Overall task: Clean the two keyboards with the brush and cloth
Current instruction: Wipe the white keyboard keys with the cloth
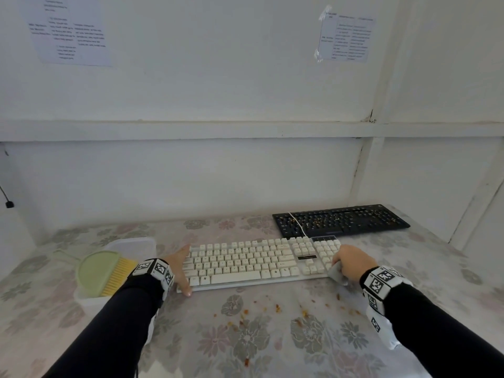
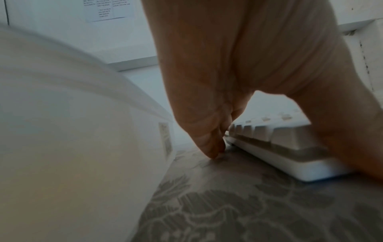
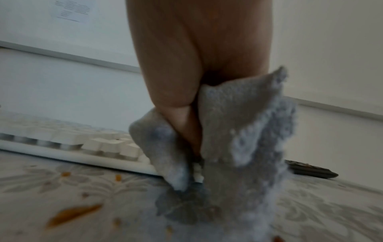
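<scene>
A white keyboard [image 1: 259, 263] lies across the middle of the table. My left hand [image 1: 182, 268] braces its left end: straight fingers [image 2: 209, 144] run along the side down to the tablecloth, and the thumb rests on the front corner. My right hand [image 1: 351, 263] grips a crumpled grey cloth [image 1: 336, 274] at the keyboard's front right corner; in the right wrist view the cloth [image 3: 238, 147] hangs from the curled fingers onto the table. A black keyboard [image 1: 341, 221] speckled with crumbs lies at the back right. The green brush [image 1: 103, 271] with yellow bristles rests on a white container [image 1: 136, 245].
Orange-brown crumbs [image 1: 275, 308] are scattered on the floral tablecloth [image 1: 245, 336] in front of the white keyboard. A white cable [image 1: 298, 225] crosses the black keyboard's left part. White walls close in the table at the back and on both sides.
</scene>
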